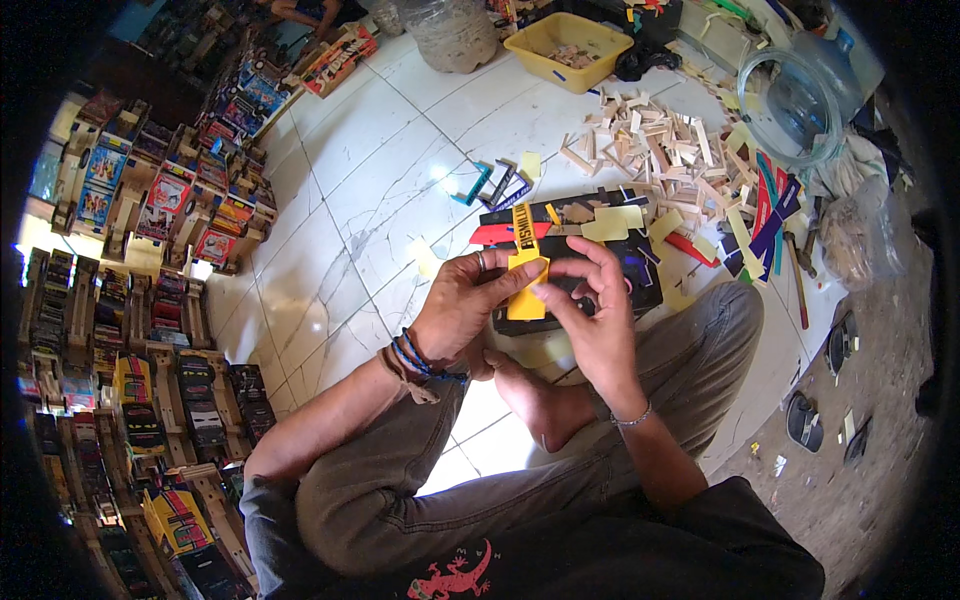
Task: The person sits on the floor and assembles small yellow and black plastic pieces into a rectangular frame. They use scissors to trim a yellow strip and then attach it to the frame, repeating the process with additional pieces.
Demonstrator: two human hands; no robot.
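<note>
Pinching a yellow strip (527, 297) above the near-left corner of the black board (647, 292) is the grip of the left hand (452, 308); that of the right hand (602, 318) is spread, thumb beside the strip. Beyond the board's far-right corner, wooden pieces (690, 148) lie heaped on the floor (350, 180).

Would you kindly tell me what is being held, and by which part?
A yellow piece, by its middle, in the left hand; right hand at its right edge.
</note>
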